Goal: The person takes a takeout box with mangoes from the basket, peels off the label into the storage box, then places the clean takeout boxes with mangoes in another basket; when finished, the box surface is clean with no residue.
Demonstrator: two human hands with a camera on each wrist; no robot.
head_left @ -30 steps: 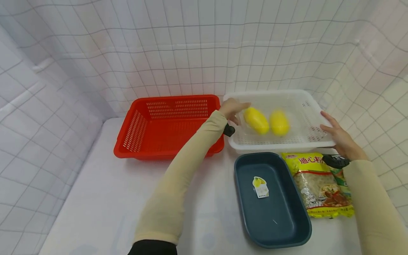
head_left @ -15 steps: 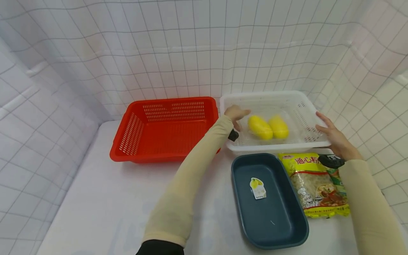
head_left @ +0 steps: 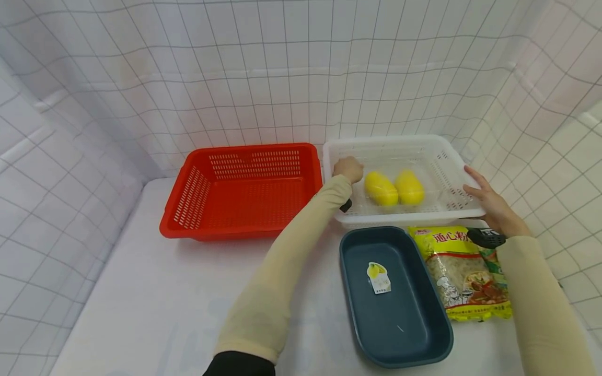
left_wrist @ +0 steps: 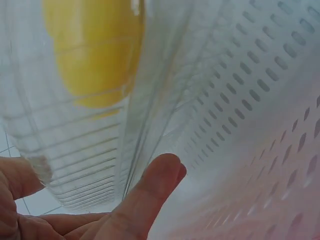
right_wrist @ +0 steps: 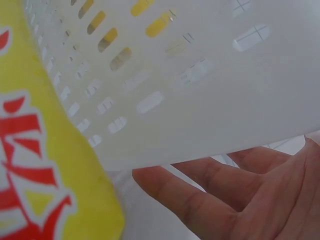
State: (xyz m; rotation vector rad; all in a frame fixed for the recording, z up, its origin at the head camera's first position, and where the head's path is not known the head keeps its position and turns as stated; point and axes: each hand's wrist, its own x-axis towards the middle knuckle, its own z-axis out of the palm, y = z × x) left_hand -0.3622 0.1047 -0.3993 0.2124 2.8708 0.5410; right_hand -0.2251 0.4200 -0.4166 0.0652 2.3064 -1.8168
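Note:
In the head view, my left hand (head_left: 348,169) is inside the left end of the white basket (head_left: 423,215), its fingers curled. It pinches the near end of a clear ribbed plastic box (left_wrist: 85,160), with the thumb and fingers about the box's wall in the left wrist view. Two yellow lemon-shaped fruits (head_left: 381,189) lie in the box side by side. My right hand (head_left: 495,202) is at the basket's right end. Its fingers are nearly straight and touch the rim in the right wrist view, some fingertips hidden behind it.
A red basket (head_left: 254,232) stands left of the white one. In front are a dark blue tray (head_left: 400,334) with a lemon-printed label (head_left: 379,278) on it and a yellow food packet (head_left: 463,277). Gridded white curtains (head_left: 263,78) surround the table (head_left: 188,292).
My left hand's extended finger has curled down at the clear box. The fruits shifted and the gap between them narrowed, then widened slightly. The right hand stays at the basket's rim.

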